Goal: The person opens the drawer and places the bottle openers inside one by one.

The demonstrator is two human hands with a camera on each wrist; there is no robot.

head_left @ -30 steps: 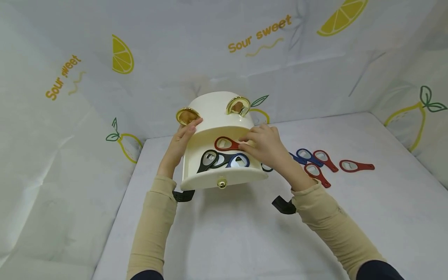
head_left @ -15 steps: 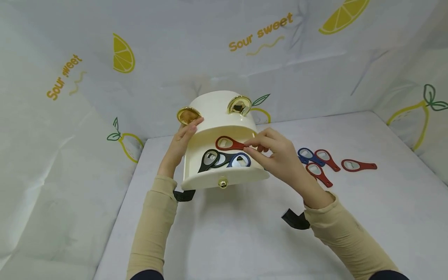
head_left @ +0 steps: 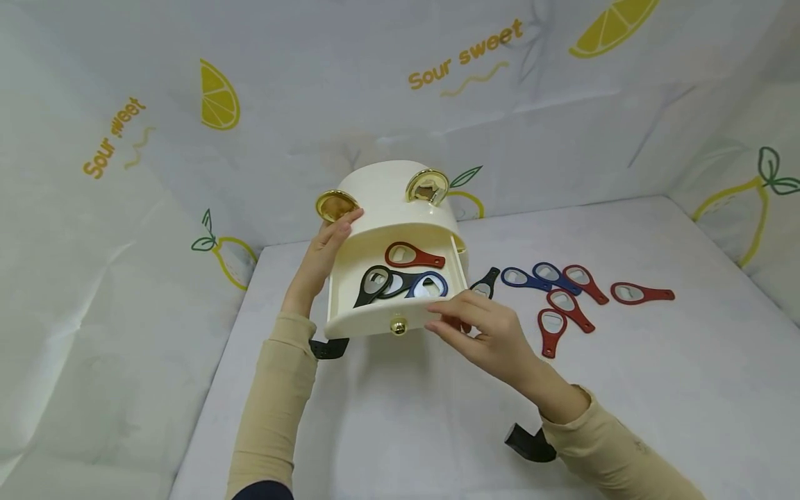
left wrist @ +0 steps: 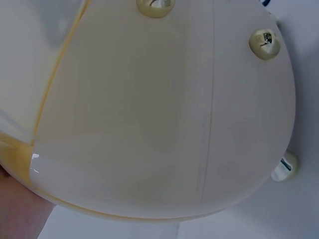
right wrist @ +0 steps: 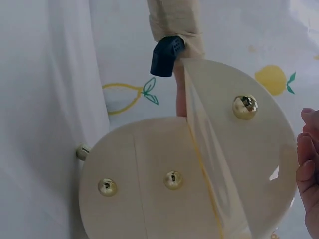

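A cream drawer box (head_left: 394, 194) with two gold ears stands on the table, its top drawer (head_left: 431, 246) pulled out. Inside lie a red bottle opener (head_left: 429, 260), a black bottle opener (head_left: 367, 292) and a blue-rimmed bottle opener (head_left: 431, 283), partly overlapping. My left hand (head_left: 315, 264) rests against the box's left side, fingers extended by the left ear (head_left: 335, 207). My right hand (head_left: 487, 333) is at the right end of the drawer front (head_left: 356, 323), fingers loosely bent with nothing in them. The right wrist view shows its fingers (right wrist: 306, 169) beside the panel's edge.
Right of the box lie several red and blue bottle openers, one red opener (head_left: 640, 294) set apart at the far right. A black opener (head_left: 485, 283) lies close by the box. Gold knobs (right wrist: 173, 180) stick out from the lower fronts. A lemon-print sheet (head_left: 281, 139) rises behind.
My right hand has let go of the red bottle opener in the drawer and moved down toward me to the drawer front. My left hand has stayed in place.
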